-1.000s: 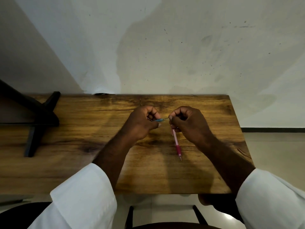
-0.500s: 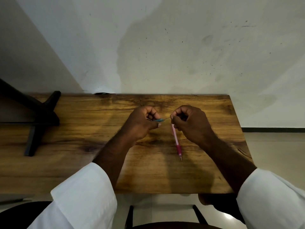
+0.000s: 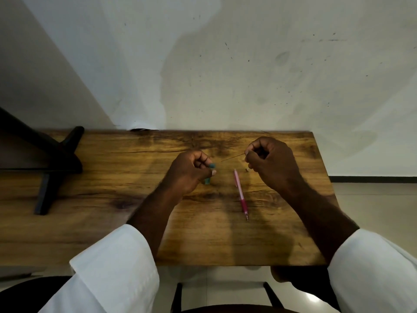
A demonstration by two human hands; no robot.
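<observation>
Here, the right hand (image 3: 268, 164) pinches one end of a thin lead (image 3: 232, 157) above the tabletop (image 3: 112, 199), while the left hand (image 3: 188, 175) grips a small teal tube (image 3: 207, 181). A pink mechanical pencil (image 3: 241, 195) lies flat between them, touching neither.

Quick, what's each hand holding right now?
Left hand: closed round a small teal tube.
Right hand: closed, pinching a thin dark stick by one end.
</observation>
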